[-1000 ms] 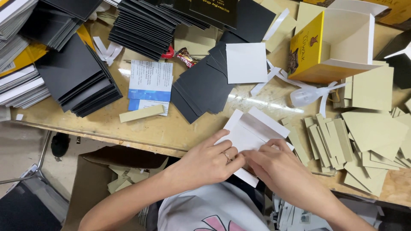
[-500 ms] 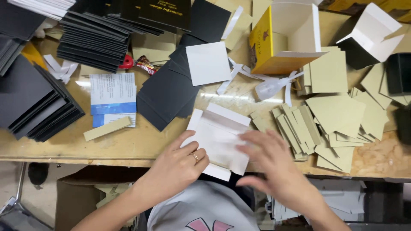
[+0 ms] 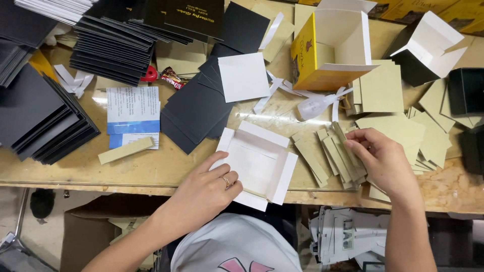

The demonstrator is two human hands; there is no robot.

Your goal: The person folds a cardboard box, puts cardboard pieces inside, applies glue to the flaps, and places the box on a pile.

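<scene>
On the cluttered plywood table (image 3: 151, 168), the left hand (image 3: 204, 194) pressed loosely spread fingers on a flat white cardboard box blank (image 3: 257, 163) at the near edge; the right hand (image 3: 383, 161) pinched narrow tan cardboard strips (image 3: 327, 156) beside it.

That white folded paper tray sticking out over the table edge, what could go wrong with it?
The white folded paper tray overhangs the wooden table edge; only the left hand steadies it, so it might slip off. The right hand is on the fanned tan cardboard strips, which could scatter if nudged.
</scene>
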